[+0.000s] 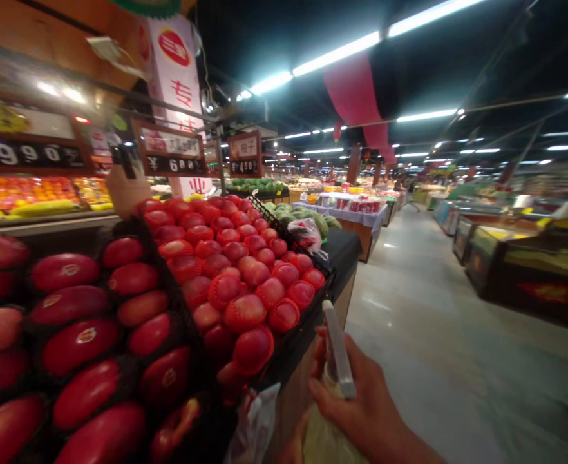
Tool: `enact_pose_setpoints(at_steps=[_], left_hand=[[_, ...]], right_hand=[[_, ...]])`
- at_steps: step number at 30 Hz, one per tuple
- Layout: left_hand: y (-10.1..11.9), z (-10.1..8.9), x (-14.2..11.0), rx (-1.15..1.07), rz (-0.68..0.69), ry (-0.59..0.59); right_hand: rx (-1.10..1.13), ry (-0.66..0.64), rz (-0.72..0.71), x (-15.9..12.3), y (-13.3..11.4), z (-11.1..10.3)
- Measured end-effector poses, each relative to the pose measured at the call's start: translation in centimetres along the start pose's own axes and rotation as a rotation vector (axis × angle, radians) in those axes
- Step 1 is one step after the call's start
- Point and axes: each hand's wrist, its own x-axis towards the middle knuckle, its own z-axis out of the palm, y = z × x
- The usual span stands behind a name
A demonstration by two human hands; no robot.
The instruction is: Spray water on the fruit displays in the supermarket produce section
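Observation:
My right hand point(361, 399) comes in from the bottom right, closed around a slim phone point(338, 351) seen edge-on and standing upright. The same fingers also seem to pinch the top of a thin plastic bag point(325, 438) with something pale yellow-green inside. A sliver of skin at the bottom edge, left of the bag, may be my left hand point(291, 453); its fingers do not show. Just left of my hands is a sloping display of red apples in foam nets point(245, 283).
Larger dark-red apples with stickers point(76, 341) fill trays at the left. Price signs point(170, 151) hang above the stand. A loose plastic bag point(257, 425) hangs at the stand's corner. A wide grey aisle point(433, 322) runs ahead, with chest freezers point(520, 264) on its right.

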Motion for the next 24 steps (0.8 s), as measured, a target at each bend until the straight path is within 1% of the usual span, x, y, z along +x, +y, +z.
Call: enact_pose_setpoints(at_steps=[1, 2, 3, 4, 9, 13, 16, 18, 21, 24], left_hand=[[-0.2, 0.4, 0.2, 0.030, -0.002, 0.092], [-0.2, 0.8, 0.2, 0.057, -0.002, 0.148], [-0.1, 1.3, -0.1, 0.082, -0.001, 0.181], [0.2, 1.8, -0.5, 0.101, 0.002, 0.191], [3.4, 4.4, -3.0, 0.202, -0.041, 0.105], [5.8, 6.9, -5.0, 0.205, -0.042, 0.118], [7.1, 8.8, -6.4, 0.167, -0.012, 0.126], [7.7, 9.8, -7.2, 0.151, -0.003, 0.123], [8.3, 10.8, -7.7, 0.141, 0.002, 0.119], [8.2, 11.1, -7.5, 0.125, 0.015, 0.127]], right_hand=[[0.022, -0.021, 0.011, 0.5, 0.3, -0.6], [0.039, -0.049, 0.023, 1.0, 0.6, -1.4], [0.049, -0.076, 0.032, 1.6, 1.0, -2.3], [0.052, -0.096, 0.039, 2.1, 1.5, -3.3], [0.098, -0.154, 0.008, 4.2, 4.7, -8.2], [0.235, -0.183, -0.003, 5.2, 7.5, -10.5], [0.287, -0.225, 0.038, 6.0, 8.9, -11.5], [0.326, -0.238, 0.082, 6.7, 9.6, -11.7], [0.420, -0.273, 0.106, 7.7, 10.1, -11.4], [0.483, -0.324, 0.092, 8.9, 10.4, -10.5]])
